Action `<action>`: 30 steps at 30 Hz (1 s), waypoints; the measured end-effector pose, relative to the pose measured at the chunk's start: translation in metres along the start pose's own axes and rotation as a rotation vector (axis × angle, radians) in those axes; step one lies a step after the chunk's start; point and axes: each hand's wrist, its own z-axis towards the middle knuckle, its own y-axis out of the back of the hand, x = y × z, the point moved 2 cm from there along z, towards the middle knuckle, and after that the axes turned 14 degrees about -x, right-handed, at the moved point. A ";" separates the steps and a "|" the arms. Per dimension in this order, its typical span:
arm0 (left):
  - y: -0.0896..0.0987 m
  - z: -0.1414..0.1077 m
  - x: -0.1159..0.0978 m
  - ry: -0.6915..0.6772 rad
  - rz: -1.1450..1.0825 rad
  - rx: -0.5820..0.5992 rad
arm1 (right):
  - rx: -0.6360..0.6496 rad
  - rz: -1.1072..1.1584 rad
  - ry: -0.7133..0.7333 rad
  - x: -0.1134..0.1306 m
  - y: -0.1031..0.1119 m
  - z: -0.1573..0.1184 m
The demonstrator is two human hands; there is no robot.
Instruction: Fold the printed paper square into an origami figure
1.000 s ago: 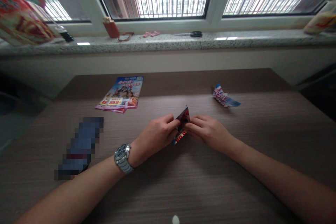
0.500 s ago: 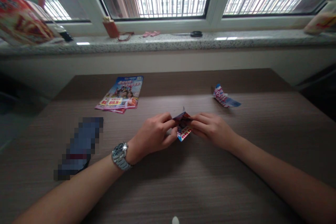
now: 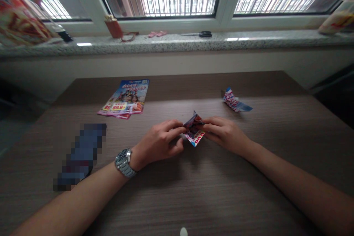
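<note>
A small folded piece of printed paper [image 3: 194,128], in red, white and blue, stands above the middle of the table, its pointed corners sticking up and down. My right hand [image 3: 225,131] pinches its right side between thumb and fingers; the thumb is partly hidden. At the paper's left edge, the fingertips of my left hand [image 3: 162,138] touch it, while the left thumb hangs apart below. A silver watch [image 3: 125,163] is on my left wrist. Farther back to the right lies another folded paper piece [image 3: 235,101].
Several printed flyers [image 3: 127,97] lie stacked at the table's back left. Left of my forearm is a blurred-out dark blue object [image 3: 83,155]. Scissors [image 3: 204,34], a red container [image 3: 114,27] and pink items [image 3: 157,34] rest on the windowsill [image 3: 182,46].
My left thumb has come away from the folded paper, and the left hand has drawn slightly back. The paper has turned a little and shows more of its inner folds.
</note>
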 end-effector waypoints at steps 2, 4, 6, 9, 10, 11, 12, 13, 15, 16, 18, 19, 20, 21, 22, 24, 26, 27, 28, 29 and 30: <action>0.000 0.000 0.000 -0.017 0.008 0.004 | -0.019 -0.007 0.009 0.002 0.001 -0.001; 0.000 -0.001 0.001 -0.031 0.008 0.007 | -0.037 -0.027 0.025 0.004 0.001 -0.001; -0.001 -0.001 0.002 -0.034 0.005 0.001 | -0.048 -0.042 0.037 0.005 0.002 -0.002; 0.000 -0.001 0.004 -0.026 0.004 -0.028 | -0.047 -0.031 0.043 0.004 0.003 -0.003; 0.000 -0.002 0.005 -0.022 0.005 -0.038 | -0.047 -0.025 0.042 0.003 0.003 -0.003; 0.000 -0.002 0.005 -0.015 0.004 -0.047 | -0.048 -0.018 0.038 0.002 0.003 -0.003; 0.000 -0.002 0.006 -0.005 0.002 -0.060 | -0.049 -0.010 0.028 0.002 0.003 -0.004; 0.000 -0.002 0.006 0.005 -0.002 -0.074 | -0.049 0.003 0.012 0.001 0.003 -0.004; 0.000 -0.001 0.006 0.027 -0.019 -0.099 | -0.050 0.039 -0.039 0.001 0.002 -0.004; 0.000 -0.001 0.006 0.036 -0.031 -0.110 | -0.057 0.057 -0.068 0.001 0.002 -0.004; 0.001 0.000 0.005 0.051 -0.055 -0.121 | -0.086 0.086 -0.130 0.002 0.001 -0.004; 0.001 0.000 0.005 0.058 -0.065 -0.122 | -0.103 0.096 -0.163 0.003 0.001 -0.004; 0.001 0.000 0.004 0.067 -0.076 -0.121 | -0.115 0.108 -0.197 0.003 0.000 -0.004; 0.001 0.000 0.004 0.073 -0.086 -0.118 | -0.120 0.121 -0.230 0.004 0.000 -0.004; 0.001 0.000 0.003 0.077 -0.095 -0.119 | -0.120 0.136 -0.259 0.005 0.000 -0.003; 0.000 0.000 0.003 0.086 -0.105 -0.101 | -0.112 0.165 -0.296 0.006 0.000 -0.002; 0.000 -0.001 0.003 0.087 -0.115 -0.095 | -0.110 0.188 -0.313 0.007 0.001 -0.001; 0.000 -0.001 0.004 0.095 -0.114 -0.099 | -0.114 0.199 -0.318 0.008 0.001 0.000; 0.000 -0.001 0.004 0.101 -0.116 -0.105 | -0.119 0.210 -0.326 0.008 0.001 0.000; -0.001 -0.002 0.004 0.107 -0.115 -0.110 | -0.125 0.223 -0.334 0.008 0.001 0.001; -0.001 -0.002 0.004 0.110 -0.114 -0.114 | -0.127 0.236 -0.346 0.008 0.001 0.001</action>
